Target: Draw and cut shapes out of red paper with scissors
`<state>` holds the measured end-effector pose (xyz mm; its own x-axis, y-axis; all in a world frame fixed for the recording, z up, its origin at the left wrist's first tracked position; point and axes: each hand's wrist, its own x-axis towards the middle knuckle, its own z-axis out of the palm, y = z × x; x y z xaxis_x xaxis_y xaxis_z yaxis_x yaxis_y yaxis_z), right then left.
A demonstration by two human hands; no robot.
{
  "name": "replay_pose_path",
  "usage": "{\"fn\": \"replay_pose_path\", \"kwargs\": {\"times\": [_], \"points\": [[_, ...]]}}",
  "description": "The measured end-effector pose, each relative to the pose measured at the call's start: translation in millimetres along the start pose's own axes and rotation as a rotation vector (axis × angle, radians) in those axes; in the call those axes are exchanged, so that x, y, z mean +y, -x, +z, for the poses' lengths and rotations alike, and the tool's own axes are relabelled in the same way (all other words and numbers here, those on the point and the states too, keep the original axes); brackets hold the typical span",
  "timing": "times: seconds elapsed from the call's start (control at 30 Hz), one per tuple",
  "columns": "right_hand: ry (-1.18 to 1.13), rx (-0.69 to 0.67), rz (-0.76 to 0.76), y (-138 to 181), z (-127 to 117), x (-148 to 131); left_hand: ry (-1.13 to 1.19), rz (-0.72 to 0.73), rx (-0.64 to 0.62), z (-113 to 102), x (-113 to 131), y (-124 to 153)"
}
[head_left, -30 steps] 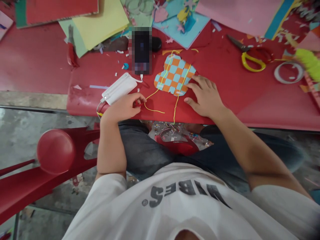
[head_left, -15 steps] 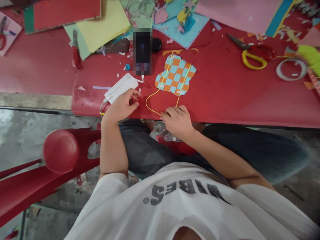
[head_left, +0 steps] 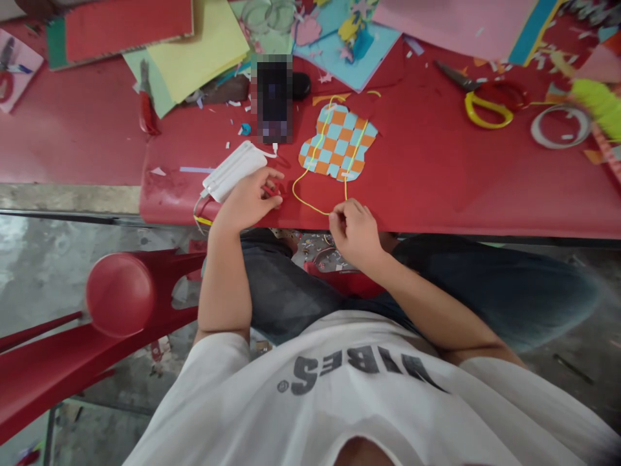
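Observation:
A woven paper piece [head_left: 338,144] in orange and light blue checks lies on the red table [head_left: 436,175], with yellow string [head_left: 310,175] threaded through it and looping toward the near edge. My right hand [head_left: 354,228] is at the table's edge, its fingers pinched on the ends of the yellow string. My left hand [head_left: 250,199] rests on the table beside a white power bank [head_left: 233,171], fingers curled round a small red object I cannot make out.
A phone [head_left: 272,97] stands behind the woven piece. Yellow-handled scissors [head_left: 478,103], a tape ring [head_left: 560,126] and a red-handled tool [head_left: 145,107] lie around. Coloured paper sheets [head_left: 194,45] and scraps cover the far side. A red chair [head_left: 121,294] is at left.
My right hand left the woven piece, came back to the table's near edge and pinched the yellow string. The left hand stayed by the power bank.

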<state>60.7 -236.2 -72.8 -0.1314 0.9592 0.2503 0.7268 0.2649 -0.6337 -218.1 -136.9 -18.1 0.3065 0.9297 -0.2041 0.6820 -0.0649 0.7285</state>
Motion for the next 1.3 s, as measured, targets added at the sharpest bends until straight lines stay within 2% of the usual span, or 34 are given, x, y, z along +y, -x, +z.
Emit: {"fn": "replay_pose_path", "kwargs": {"times": [0.13, 0.2, 0.37, 0.43, 0.53, 0.6, 0.73, 0.8, 0.9, 1.0, 1.07, 1.13, 1.2, 1.3], "points": [[-0.265, 0.200, 0.013, 1, -4, 2, -0.004, 0.060, -0.033, 5, 13, -4], [-0.420, 0.256, 0.023, 1, -3, 0, -0.022, 0.072, -0.022, 8, 15, -6], [-0.822, 0.253, 0.086, -3, 5, -15, -0.226, 0.098, 0.121, 8, 4, -3], [-0.901, 0.242, 0.064, -6, 9, -22, -0.253, 0.107, 0.164, 5, -3, -1], [-0.929, 0.205, -0.005, -10, 13, -31, -0.260, 0.112, 0.145, 2, -9, 2], [-0.857, 0.127, -0.091, -14, 14, -35, -0.294, 0.118, 0.117, 3, -11, 3], [-0.585, -0.160, -0.335, -25, 5, -29, -0.298, 0.189, 0.079, 7, -10, 1], [-0.456, -0.146, -0.368, -39, -7, -12, -0.299, 0.206, 0.070, 9, -10, 0], [-0.251, 0.077, -0.199, -72, -34, 36, -0.308, 0.206, 0.071, 10, -9, -2], [0.135, 0.217, 0.048, -106, -64, 94, -0.309, 0.210, 0.073, 10, -7, -3], [0.311, 0.148, 0.184, -117, -81, 124, -0.314, 0.215, 0.080, 11, -6, -5], [0.418, 0.067, 0.238, -117, -92, 142, -0.326, 0.226, 0.087, 12, -5, -7], [0.484, 0.026, 0.247, -110, -99, 151, -0.341, 0.235, 0.096, 15, -4, -10], [0.542, 0.051, 0.276, -106, -103, 153, -0.353, 0.250, 0.120, 19, 0, -16]]}}
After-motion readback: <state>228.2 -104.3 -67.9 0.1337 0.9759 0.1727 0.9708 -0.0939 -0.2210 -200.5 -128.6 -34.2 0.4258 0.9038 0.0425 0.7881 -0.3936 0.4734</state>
